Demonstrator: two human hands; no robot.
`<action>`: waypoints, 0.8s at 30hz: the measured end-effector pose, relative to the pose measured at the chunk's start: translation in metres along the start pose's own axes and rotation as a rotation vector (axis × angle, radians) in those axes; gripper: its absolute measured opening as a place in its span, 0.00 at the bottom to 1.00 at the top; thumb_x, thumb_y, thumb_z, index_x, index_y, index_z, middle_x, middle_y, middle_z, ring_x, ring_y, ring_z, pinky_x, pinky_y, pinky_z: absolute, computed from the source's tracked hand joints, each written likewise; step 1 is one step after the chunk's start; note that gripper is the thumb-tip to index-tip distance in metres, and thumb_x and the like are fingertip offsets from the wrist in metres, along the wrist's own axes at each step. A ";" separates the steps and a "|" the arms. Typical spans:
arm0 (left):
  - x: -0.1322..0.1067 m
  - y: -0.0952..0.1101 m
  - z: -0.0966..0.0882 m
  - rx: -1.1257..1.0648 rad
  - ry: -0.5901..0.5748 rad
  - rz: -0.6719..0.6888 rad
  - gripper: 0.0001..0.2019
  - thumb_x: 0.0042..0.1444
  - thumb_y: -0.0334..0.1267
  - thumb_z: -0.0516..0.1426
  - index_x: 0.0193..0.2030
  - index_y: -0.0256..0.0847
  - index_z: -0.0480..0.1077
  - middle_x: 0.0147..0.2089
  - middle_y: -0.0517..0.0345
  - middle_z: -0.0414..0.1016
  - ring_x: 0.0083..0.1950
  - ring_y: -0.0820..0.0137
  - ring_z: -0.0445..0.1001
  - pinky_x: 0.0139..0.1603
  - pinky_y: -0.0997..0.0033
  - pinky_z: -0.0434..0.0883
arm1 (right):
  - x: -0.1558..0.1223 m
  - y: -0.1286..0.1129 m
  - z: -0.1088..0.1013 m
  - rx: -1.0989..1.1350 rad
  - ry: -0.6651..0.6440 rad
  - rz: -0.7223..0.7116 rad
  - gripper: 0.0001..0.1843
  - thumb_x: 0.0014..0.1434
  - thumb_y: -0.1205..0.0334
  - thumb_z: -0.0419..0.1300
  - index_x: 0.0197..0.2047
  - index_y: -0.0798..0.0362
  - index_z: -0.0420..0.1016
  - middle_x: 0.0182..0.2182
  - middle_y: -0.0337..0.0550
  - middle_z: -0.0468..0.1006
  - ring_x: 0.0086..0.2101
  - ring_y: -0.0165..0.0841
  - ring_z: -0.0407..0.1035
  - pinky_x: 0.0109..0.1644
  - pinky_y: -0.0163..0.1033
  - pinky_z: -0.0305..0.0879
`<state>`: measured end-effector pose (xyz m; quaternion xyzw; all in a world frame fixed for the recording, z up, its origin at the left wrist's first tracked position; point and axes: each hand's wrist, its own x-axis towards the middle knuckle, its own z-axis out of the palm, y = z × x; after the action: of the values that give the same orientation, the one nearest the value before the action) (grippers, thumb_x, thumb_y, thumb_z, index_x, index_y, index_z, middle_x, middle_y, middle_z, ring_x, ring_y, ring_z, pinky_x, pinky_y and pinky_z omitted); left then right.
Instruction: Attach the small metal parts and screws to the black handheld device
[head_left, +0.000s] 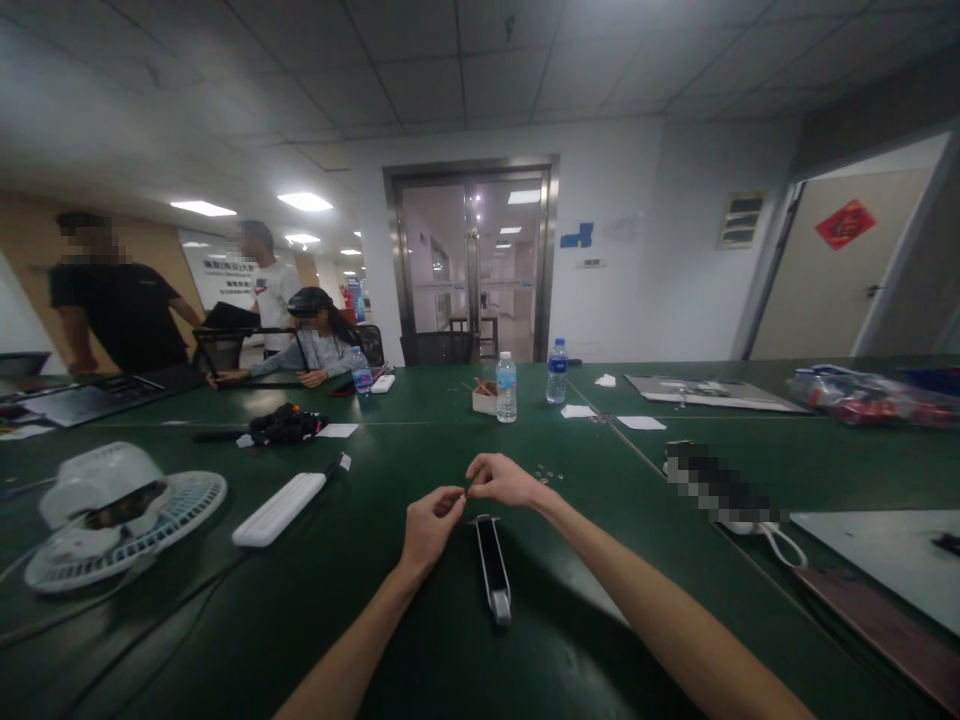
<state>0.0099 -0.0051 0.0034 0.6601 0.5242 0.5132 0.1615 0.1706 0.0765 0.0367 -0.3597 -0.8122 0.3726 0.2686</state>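
My left hand (433, 525) and my right hand (504, 480) meet above the green table (360, 620), fingertips pinched together. Between them is a tiny dark piece, too small to name. Just below my hands lies a long, narrow object (491, 568) with a pale rim, a black middle and a silvery near end; neither hand appears to hold it. Several small, pale ring-like pieces (550, 474) are scattered beyond my right wrist.
To the left are a white fan (127, 510) and a white power strip (281, 508) with cables. Farther back stand a small box (485, 400) and water bottles (506, 388). A blurred dark item (720, 485) lies right. People are at the far left.
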 end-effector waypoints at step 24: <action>0.002 0.000 0.000 0.011 -0.056 0.056 0.09 0.52 0.39 0.56 0.38 0.41 0.75 0.36 0.58 0.80 0.34 0.68 0.77 0.38 0.70 0.75 | 0.005 0.003 -0.003 0.239 -0.181 0.051 0.15 0.42 0.64 0.66 0.35 0.59 0.72 0.26 0.42 0.78 0.27 0.29 0.71 0.30 0.31 0.64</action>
<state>0.0096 -0.0040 0.0045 0.6896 0.5035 0.4960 0.1581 0.1707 0.0835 0.0368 -0.3103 -0.7736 0.5044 0.2256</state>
